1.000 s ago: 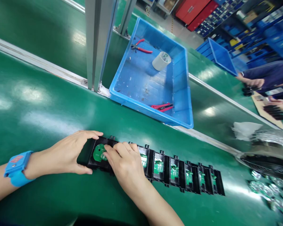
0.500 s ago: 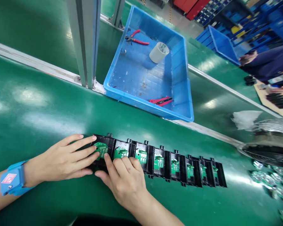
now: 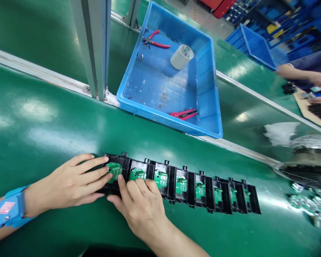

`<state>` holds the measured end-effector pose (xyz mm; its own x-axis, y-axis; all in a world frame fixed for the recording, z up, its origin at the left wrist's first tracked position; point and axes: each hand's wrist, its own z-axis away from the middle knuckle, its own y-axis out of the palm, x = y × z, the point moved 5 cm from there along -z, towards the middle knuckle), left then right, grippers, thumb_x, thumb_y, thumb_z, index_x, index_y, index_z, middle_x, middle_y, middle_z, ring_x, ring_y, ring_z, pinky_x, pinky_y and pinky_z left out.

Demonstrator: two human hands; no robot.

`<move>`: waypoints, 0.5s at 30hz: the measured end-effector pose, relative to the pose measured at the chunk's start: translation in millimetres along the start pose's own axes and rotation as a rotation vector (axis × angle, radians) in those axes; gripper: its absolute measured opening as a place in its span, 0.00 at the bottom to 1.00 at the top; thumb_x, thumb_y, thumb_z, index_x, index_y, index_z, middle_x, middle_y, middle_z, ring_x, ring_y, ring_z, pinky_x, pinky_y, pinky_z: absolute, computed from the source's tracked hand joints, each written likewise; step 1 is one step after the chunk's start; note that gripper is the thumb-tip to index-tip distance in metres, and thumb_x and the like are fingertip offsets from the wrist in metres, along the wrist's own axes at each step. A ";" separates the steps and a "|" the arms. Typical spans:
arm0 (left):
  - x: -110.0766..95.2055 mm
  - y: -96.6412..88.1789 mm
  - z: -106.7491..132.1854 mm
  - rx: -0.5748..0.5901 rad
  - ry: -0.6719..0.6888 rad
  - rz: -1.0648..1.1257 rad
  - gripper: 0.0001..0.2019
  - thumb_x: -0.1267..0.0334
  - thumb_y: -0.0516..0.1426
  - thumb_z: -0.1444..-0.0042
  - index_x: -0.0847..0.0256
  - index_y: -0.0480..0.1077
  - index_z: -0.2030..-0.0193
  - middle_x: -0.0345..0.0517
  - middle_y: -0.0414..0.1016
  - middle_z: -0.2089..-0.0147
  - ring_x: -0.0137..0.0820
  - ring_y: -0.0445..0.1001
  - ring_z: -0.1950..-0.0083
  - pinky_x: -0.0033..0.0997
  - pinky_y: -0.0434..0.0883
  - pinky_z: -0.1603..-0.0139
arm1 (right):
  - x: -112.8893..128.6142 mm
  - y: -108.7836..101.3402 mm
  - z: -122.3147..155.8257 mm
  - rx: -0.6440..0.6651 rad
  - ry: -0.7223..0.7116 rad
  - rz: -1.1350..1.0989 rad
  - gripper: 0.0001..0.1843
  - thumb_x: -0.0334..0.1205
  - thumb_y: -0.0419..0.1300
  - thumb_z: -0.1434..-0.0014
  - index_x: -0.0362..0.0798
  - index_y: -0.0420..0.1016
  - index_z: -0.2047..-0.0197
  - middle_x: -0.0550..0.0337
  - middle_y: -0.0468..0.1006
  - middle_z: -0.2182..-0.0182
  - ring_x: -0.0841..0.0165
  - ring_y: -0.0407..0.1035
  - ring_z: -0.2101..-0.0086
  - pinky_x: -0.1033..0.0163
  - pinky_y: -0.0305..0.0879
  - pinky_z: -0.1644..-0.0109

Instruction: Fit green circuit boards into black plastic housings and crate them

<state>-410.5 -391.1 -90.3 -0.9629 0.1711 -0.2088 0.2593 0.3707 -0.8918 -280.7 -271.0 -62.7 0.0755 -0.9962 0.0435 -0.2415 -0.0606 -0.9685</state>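
A row of several black plastic cases (image 3: 172,178) lies on the green bench, each with a green circuit board inside. My left hand (image 3: 75,180) comes in from the left, fingers stretched out and slightly spread. Its fingertips rest on the left end of the leftmost case and on its circuit board (image 3: 114,167). My right hand (image 3: 143,203) presses its index fingertip at that board's right side. The right thumb lies by the near edge of this case, and the other fingers are curled, covering parts of neighbouring cases. A blue strap (image 3: 12,208) circles my left wrist.
Beyond the cases stands a blue bin (image 3: 163,121) holding red-handled cutters (image 3: 159,44), a tape roll (image 3: 180,57) and a red tool (image 3: 184,114). A metal post (image 3: 92,50) rises left of it. A fan (image 3: 307,167) and loose parts (image 3: 307,203) sit right; a co-worker's arm (image 3: 296,73) shows behind.
Both my hands keep nearly the same place on the leftmost case. The view has shifted slightly. At the far right, the co-worker's arm has come further into sight.
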 end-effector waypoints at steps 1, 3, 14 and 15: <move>-0.5 -0.1 -0.6 -0.005 -0.009 0.006 0.18 0.55 0.60 0.36 0.60 0.74 0.43 0.41 0.79 0.44 0.37 0.62 0.29 0.40 0.43 0.23 | 0.2 0.2 -0.3 0.005 -0.002 0.002 0.25 0.48 0.52 0.26 0.34 0.79 0.47 0.57 0.71 0.72 0.64 0.61 0.68 0.55 0.52 0.61; -1.6 0.1 -0.8 -0.016 -0.036 0.024 0.18 0.54 0.60 0.35 0.59 0.74 0.43 0.40 0.80 0.44 0.36 0.64 0.30 0.39 0.43 0.23 | 0.5 0.9 -1.1 0.016 0.000 0.001 0.25 0.48 0.51 0.26 0.34 0.78 0.47 0.56 0.72 0.71 0.64 0.62 0.67 0.55 0.52 0.61; -0.5 3.6 9.2 -0.080 -0.092 -0.010 0.15 0.56 0.59 0.37 0.51 0.75 0.44 0.37 0.82 0.46 0.36 0.70 0.35 0.43 0.45 0.24 | 2.5 5.2 -9.0 0.055 -0.014 -0.020 0.22 0.54 0.56 0.30 0.43 0.78 0.62 0.57 0.74 0.67 0.64 0.65 0.65 0.56 0.56 0.62; -0.9 5.4 11.0 -0.088 -0.088 -0.012 0.15 0.56 0.59 0.37 0.50 0.75 0.44 0.38 0.82 0.46 0.36 0.70 0.35 0.44 0.45 0.24 | 2.7 4.9 -10.2 0.055 -0.026 -0.022 0.23 0.55 0.56 0.30 0.43 0.77 0.64 0.57 0.73 0.68 0.63 0.66 0.65 0.56 0.57 0.62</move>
<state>-409.1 -399.3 -99.4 -0.9678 0.0870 -0.2362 0.2496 0.4519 -0.8564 -291.5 -274.6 -64.9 0.1053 -0.9927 0.0595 -0.1856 -0.0784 -0.9795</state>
